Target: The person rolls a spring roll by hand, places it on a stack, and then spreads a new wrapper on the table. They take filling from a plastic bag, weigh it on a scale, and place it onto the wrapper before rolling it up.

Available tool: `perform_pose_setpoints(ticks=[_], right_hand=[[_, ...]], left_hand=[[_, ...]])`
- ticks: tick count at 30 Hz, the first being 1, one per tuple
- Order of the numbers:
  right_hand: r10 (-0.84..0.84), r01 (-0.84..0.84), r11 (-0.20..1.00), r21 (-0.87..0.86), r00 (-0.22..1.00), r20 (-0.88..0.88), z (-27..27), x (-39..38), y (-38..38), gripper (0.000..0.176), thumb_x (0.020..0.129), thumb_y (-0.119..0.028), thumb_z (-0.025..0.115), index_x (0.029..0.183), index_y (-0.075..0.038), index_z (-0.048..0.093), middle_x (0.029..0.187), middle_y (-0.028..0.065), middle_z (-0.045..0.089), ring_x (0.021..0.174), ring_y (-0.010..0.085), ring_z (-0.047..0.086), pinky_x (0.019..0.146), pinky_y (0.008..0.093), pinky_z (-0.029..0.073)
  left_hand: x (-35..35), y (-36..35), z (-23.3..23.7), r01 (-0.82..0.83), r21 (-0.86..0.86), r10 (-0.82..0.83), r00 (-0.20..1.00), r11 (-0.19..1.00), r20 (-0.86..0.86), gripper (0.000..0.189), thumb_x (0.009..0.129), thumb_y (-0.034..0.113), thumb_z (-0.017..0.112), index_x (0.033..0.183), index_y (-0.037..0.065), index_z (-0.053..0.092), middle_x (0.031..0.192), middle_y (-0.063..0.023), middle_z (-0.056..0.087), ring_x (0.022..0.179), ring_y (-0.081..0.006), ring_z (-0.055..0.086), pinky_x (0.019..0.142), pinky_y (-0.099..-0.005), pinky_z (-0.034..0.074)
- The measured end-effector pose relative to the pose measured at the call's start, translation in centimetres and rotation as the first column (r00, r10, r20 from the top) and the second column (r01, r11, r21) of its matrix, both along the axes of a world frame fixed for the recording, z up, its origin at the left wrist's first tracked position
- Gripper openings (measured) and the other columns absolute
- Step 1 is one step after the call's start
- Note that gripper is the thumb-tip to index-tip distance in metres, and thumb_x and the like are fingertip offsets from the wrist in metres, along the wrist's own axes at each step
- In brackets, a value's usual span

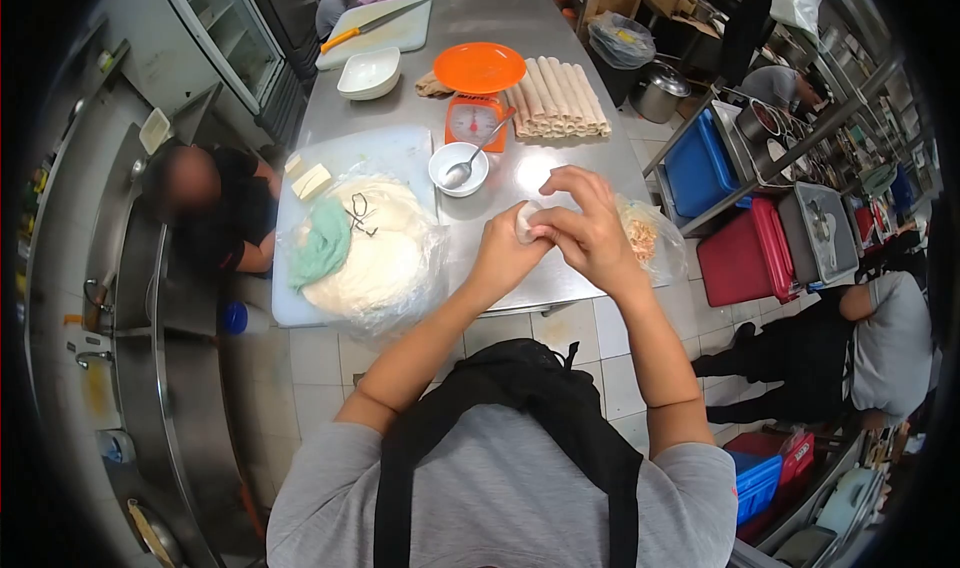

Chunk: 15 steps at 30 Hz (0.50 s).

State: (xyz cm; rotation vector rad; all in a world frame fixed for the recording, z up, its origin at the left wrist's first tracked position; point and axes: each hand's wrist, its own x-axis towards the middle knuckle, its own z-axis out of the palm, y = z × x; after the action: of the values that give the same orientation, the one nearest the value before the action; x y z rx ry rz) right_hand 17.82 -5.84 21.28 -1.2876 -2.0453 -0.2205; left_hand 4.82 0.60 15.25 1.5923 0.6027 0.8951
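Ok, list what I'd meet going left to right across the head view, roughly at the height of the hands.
Person in black → green cloth → white bowl with spoon → left hand → right hand → clear plastic bag → red bin → grey tub.

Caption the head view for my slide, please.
Left hand and right hand hold a small pale piece over a steel kitchen table.

Glare on metal table (pixel 535 175); edges bowed, black.
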Motion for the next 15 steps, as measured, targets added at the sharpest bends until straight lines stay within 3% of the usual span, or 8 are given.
perform_pose_setpoints(ticks=[2,4,7,11,13,15], right_hand=[[0.007,0.029,0.997,0.065,0.87,-0.493,-1.5,-0.9,-0.1,0.027,0.067,-0.005,0.073,0.093,-0.007,0.069,0.104,0.0082,0.056,0.104,0.0277,0.052,0.086,0.0392,0.043],[-0.019,0.081,0.991,0.104,0.868,-0.496,-3.6,-0.6,0.0,0.027,0.066,-0.004,0.073,0.093,-0.008,0.071,0.103,0.0083,0.057,0.104,0.0278,0.053,0.086,0.0386,0.043],[-0.054,0.139,0.98,0.146,0.878,-0.476,-4.3,-1.2,0.0,0.024,0.065,-0.005,0.075,0.089,-0.009,0.073,0.101,0.008,0.06,0.102,0.0292,0.053,0.085,0.0381,0.044],[0.017,0.038,0.987,0.157,0.943,-0.332,-3.7,-0.9,0.4,0.029,0.064,-0.005,0.074,0.091,-0.011,0.073,0.103,0.0072,0.059,0.104,0.0298,0.052,0.086,0.0394,0.044],[0.055,-0.016,0.989,0.148,0.963,-0.265,-2.9,-0.3,0.6,0.027,0.064,-0.006,0.074,0.09,-0.01,0.072,0.102,0.0073,0.059,0.105,0.0303,0.051,0.087,0.0402,0.043],[0.084,-0.079,0.996,0.044,0.987,-0.14,-2.1,0.3,0.6,0.024,0.065,-0.01,0.072,0.088,-0.009,0.066,0.103,0.0088,0.056,0.107,0.0316,0.049,0.09,0.0418,0.04]], left_hand=[[-0.2,0.2,-0.5,-0.068,-0.028,0.07,0.995,0.997,0.075,0.016,0.073,0.009,0.07,0.081,0.004,0.058,0.071,-0.0008,0.059,0.07,-0.0066,0.054,0.063,-0.0258,0.045],[-0.9,0.7,-0.5,0.013,-0.11,-0.015,1.0,0.994,-0.024,0.016,0.072,0.004,0.068,0.083,0.002,0.057,0.073,-0.0009,0.059,0.072,-0.0072,0.054,0.064,-0.0263,0.045],[-1.2,0.5,0.3,0.08,-0.05,-0.078,0.996,0.995,0.037,0.016,0.073,0.006,0.068,0.084,0.003,0.056,0.071,0.0003,0.057,0.068,-0.0069,0.053,0.06,-0.0252,0.044],[-1.4,0.5,0.8,0.114,-0.087,-0.109,0.992,0.99,0.059,0.016,0.073,0.007,0.066,0.083,0.003,0.055,0.071,0.0009,0.055,0.066,-0.0065,0.051,0.058,-0.0244,0.043],[-1.9,1.4,0.8,0.299,-0.237,-0.324,0.943,0.925,-0.078,0.014,0.075,0.006,0.064,0.083,0.003,0.053,0.075,0.0,0.054,0.067,-0.0057,0.05,0.058,-0.0229,0.042],[-1.9,1.8,1.5,0.368,-0.288,-0.404,0.912,0.884,-0.072,0.014,0.075,0.006,0.064,0.084,0.002,0.054,0.075,-0.0005,0.054,0.067,-0.0057,0.05,0.057,-0.023,0.042]])
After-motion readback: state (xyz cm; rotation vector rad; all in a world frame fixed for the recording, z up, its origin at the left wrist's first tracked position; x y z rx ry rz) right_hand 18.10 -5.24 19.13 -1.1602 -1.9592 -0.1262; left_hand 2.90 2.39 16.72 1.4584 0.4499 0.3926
